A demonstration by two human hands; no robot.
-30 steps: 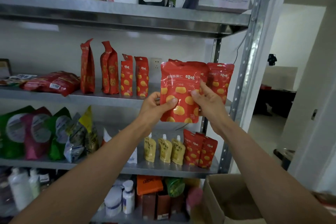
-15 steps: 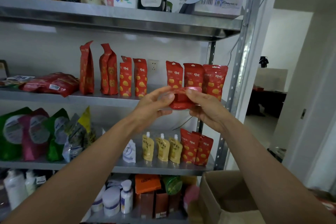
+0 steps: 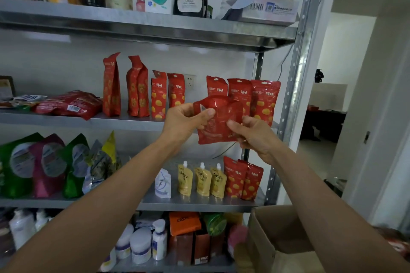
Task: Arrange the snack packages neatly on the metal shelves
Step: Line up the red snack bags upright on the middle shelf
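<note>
Metal shelving unit (image 3: 295, 77) fills the view w/ four tiers, doorway to another room at the right. Both hands are up in front of the 2nd tier (image 3: 124, 121), clamped on one red snack pouch (image 3: 218, 126). It's held in the air, off the shelf, tilted and a bit crumpled. Left hand (image 3: 184, 125) grips its upper-left corner, thumb on the front and fingers behind. Right hand (image 3: 255, 135) pinches the lower-right edge.

Directly behind the held pouch, three matching red pouches (image 3: 264, 99) w/ yellow print stand upright side by side at the tier's right end. Further left on the same tier are two more of them (image 3: 168, 93), then taller red bags (image 3: 137, 86), then a flat red pack (image 3: 68, 105) lying down.

On the tier below: two red pouches (image 3: 243, 178) at the right, three yellow spout pouches (image 3: 203, 180) beside them, green and pink bags (image 3: 20, 166) far left. Open cardboard box (image 3: 277, 239) sits bottom right, near the unit's right upright.
</note>
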